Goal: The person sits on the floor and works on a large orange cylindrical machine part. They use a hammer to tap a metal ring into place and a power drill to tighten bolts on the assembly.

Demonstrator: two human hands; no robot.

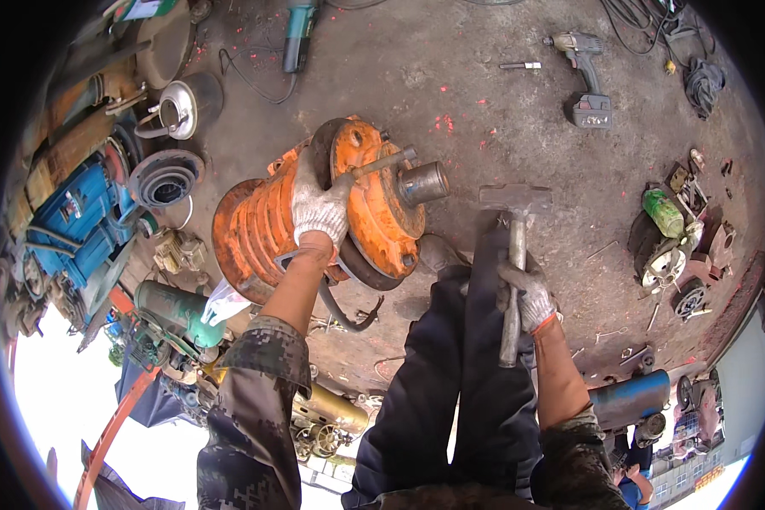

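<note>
An orange electric motor (251, 234) with a ribbed body lies on its side left of my legs. From its orange round end cover (370, 208) a thick grey shaft (425, 184) sticks out to the right. My left hand (319, 208), in a whitish knit glove, is closed at the cover's upper left edge and grips a short steel rod (387, 161). The rod lies across the cover, above the shaft; its left end is hidden by the glove. In my right hand (527, 293), also gloved, is the wooden handle of a sledgehammer (516, 201), its steel head held right of the shaft.
A cordless impact wrench (585, 76) lies at the far right, a green angle grinder (297, 38) at the far left. Metal parts and a kettle (178, 109) crowd the left. A green bottle (663, 212) sits among scrap on the right. Another person (633, 480) shows at lower right.
</note>
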